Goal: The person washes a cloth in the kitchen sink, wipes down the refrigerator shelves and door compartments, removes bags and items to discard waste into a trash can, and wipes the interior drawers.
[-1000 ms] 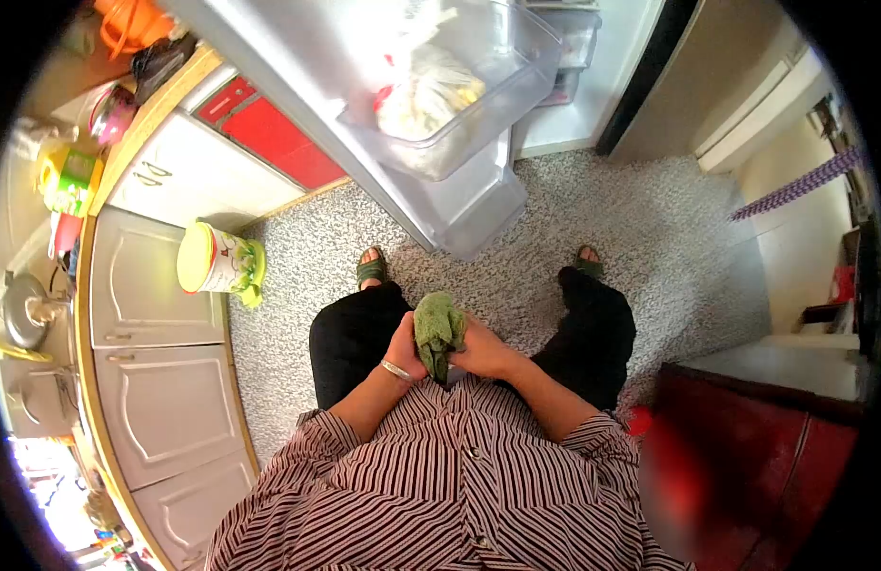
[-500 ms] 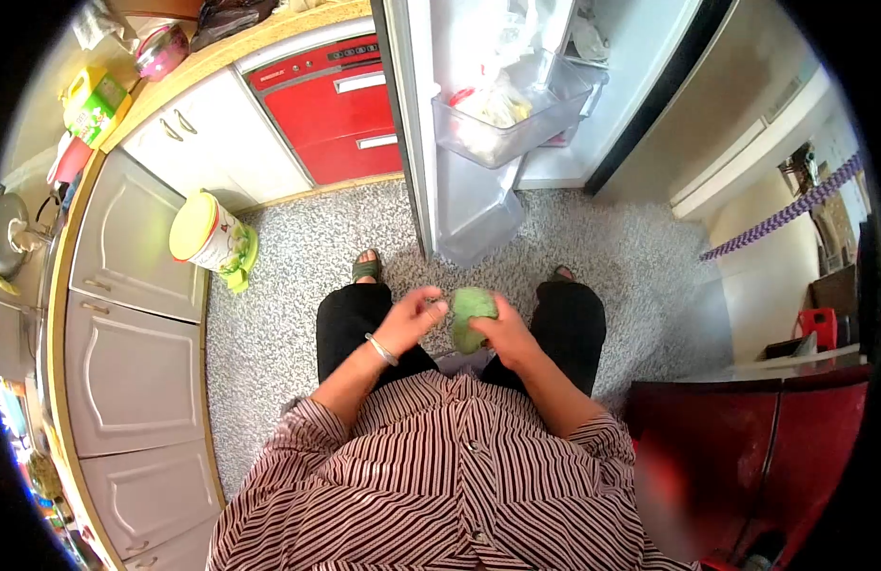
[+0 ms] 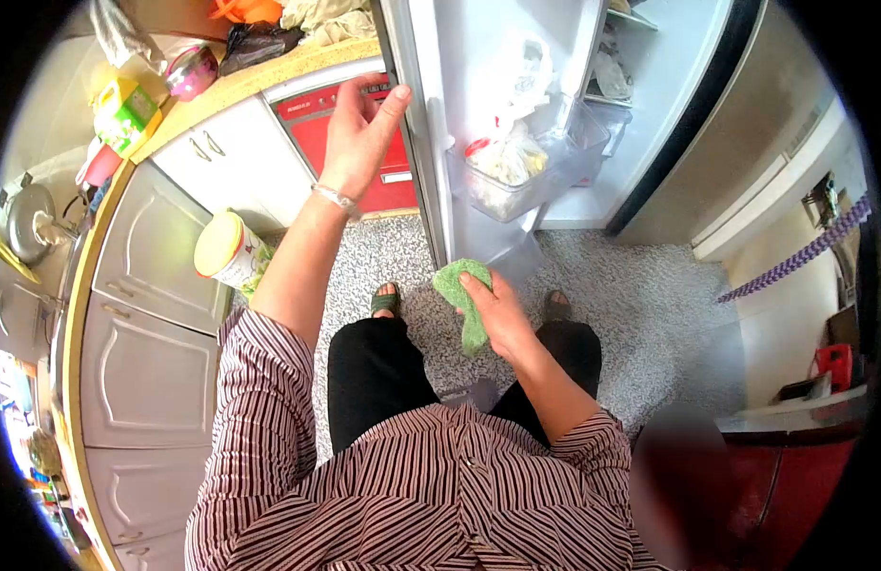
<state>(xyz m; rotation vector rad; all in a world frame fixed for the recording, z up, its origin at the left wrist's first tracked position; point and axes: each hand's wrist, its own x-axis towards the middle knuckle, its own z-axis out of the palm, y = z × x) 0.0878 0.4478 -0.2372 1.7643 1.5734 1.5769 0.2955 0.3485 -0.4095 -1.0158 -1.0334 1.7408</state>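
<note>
My right hand (image 3: 498, 312) is closed on a folded green cloth (image 3: 474, 328), which hangs down past the fingers in front of my knees. Stretched forward, my left hand (image 3: 357, 141) is empty with its fingers apart. Its thumb tip is at the outer edge of the open fridge door (image 3: 423, 181); whether they touch I cannot tell. On the door's inner side, a clear door bin (image 3: 554, 181) holds a white plastic bag (image 3: 509, 160) with something pale in it. A lower clear bin (image 3: 516, 262) sits beneath, partly behind the cloth.
The fridge interior (image 3: 650, 114) lies behind the door. On the left stand a white bucket with a yellow lid (image 3: 221, 249) and grey cabinets (image 3: 145, 371). A red built-in appliance (image 3: 312, 133) is behind my left hand. A purple braided cord (image 3: 792, 255) hangs at right.
My left hand has left the cloth's side and reached forward and up to the fridge door's edge. The green cloth remains in my right hand, now hanging lower. The view has shifted slightly.
</note>
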